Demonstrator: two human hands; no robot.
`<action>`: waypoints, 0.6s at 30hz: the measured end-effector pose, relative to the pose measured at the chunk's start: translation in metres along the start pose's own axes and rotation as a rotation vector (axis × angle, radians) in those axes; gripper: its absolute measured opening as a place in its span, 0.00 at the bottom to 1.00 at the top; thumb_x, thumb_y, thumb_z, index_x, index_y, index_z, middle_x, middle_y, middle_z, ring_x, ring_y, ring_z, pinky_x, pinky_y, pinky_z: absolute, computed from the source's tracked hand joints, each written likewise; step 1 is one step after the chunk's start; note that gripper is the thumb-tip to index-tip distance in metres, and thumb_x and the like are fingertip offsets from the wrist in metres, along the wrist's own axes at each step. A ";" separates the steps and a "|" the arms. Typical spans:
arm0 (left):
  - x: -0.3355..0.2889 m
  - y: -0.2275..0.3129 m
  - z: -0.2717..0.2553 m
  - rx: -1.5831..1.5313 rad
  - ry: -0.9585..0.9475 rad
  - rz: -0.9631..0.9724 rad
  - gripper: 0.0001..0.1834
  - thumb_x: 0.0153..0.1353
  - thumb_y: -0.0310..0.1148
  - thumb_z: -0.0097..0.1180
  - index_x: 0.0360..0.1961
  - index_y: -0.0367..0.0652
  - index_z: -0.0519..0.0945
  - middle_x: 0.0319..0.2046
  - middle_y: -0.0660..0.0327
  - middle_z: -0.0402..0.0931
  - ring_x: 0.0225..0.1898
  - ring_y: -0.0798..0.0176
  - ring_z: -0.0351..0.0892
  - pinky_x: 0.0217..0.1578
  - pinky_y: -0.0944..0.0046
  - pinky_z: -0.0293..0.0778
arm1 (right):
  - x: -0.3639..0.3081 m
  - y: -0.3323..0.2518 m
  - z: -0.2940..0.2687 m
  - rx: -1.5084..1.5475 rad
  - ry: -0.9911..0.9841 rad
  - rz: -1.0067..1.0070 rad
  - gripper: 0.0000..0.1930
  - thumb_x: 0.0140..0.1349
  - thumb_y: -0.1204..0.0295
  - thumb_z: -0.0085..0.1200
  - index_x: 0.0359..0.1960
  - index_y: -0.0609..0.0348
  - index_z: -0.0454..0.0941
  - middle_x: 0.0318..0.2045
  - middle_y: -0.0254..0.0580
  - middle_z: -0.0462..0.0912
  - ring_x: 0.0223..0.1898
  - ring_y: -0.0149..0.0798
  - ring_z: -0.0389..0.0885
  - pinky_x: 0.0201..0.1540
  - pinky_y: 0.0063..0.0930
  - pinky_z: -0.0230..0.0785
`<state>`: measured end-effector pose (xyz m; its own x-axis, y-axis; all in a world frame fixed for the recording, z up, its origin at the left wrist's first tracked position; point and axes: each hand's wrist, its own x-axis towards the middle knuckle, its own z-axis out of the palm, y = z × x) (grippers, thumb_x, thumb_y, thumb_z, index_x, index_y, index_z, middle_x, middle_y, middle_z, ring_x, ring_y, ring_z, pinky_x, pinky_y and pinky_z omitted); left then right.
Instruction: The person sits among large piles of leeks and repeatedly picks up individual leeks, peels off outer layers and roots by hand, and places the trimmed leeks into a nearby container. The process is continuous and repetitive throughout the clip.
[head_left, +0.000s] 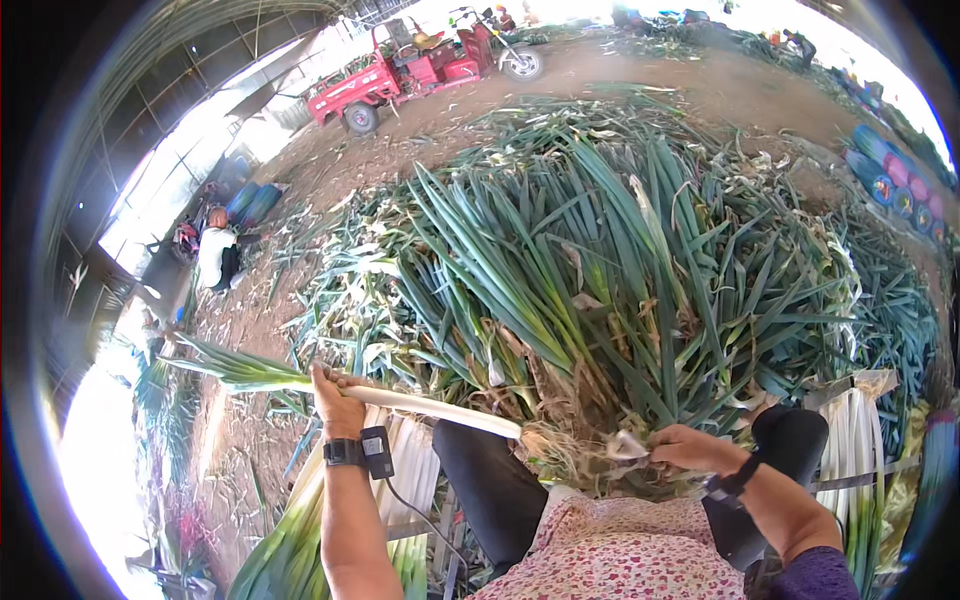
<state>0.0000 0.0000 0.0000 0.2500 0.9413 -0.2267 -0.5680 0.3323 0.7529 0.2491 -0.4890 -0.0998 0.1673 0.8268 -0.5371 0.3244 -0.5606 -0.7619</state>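
My left hand [338, 402] is closed around a long leek [440, 407], gripping it where the white stalk meets the green leaves. The stalk slants across my lap, its white root end pointing right, its leaves fanning out left. Near that end, my right hand [692, 448] has its fingers closed on a small, pale, blade-like piece [628, 447]; blur hides its exact kind. Dry roots and peelings [560, 452] lie between the two hands. Straight ahead rises a big heap of untrimmed leeks [600, 260], leaves pointing away from me.
Pale-stalked leeks lie in a bundle [405, 460] at my left and another [848, 440] at my right. A red three-wheeled cart [430, 72] stands at the far left. Someone in a white top [213, 255] sits at the left. Colourful rolls [900, 180] lie far right.
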 end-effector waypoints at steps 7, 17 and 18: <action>-0.066 -0.013 0.020 -0.112 -0.091 -0.007 0.13 0.63 0.44 0.55 0.33 0.51 0.65 0.17 0.72 0.63 0.14 0.78 0.59 0.12 0.76 0.60 | 0.039 -0.096 0.010 -0.269 0.714 -0.479 0.31 0.56 0.56 0.58 0.58 0.59 0.68 0.49 0.56 0.77 0.48 0.56 0.77 0.48 0.40 0.71; -0.104 0.061 -0.051 -0.040 -0.088 0.243 0.10 0.61 0.38 0.56 0.28 0.52 0.68 0.19 0.70 0.65 0.21 0.73 0.65 0.26 0.70 0.69 | 0.095 -0.106 0.070 -0.347 0.288 -0.589 0.16 0.59 0.57 0.56 0.40 0.55 0.77 0.22 0.47 0.80 0.23 0.50 0.80 0.27 0.38 0.72; -0.105 0.090 -0.071 0.088 0.046 0.359 0.10 0.62 0.39 0.55 0.28 0.52 0.68 0.20 0.69 0.65 0.21 0.73 0.66 0.27 0.70 0.70 | 0.097 -0.090 0.064 -0.403 0.282 -0.556 0.14 0.60 0.58 0.55 0.37 0.56 0.77 0.23 0.48 0.80 0.25 0.51 0.80 0.28 0.39 0.71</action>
<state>-0.1327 -0.0649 0.0474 0.0103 0.9993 0.0357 -0.5432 -0.0244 0.8393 0.1769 -0.3615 -0.1066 0.0939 0.9946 0.0436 0.7383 -0.0402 -0.6732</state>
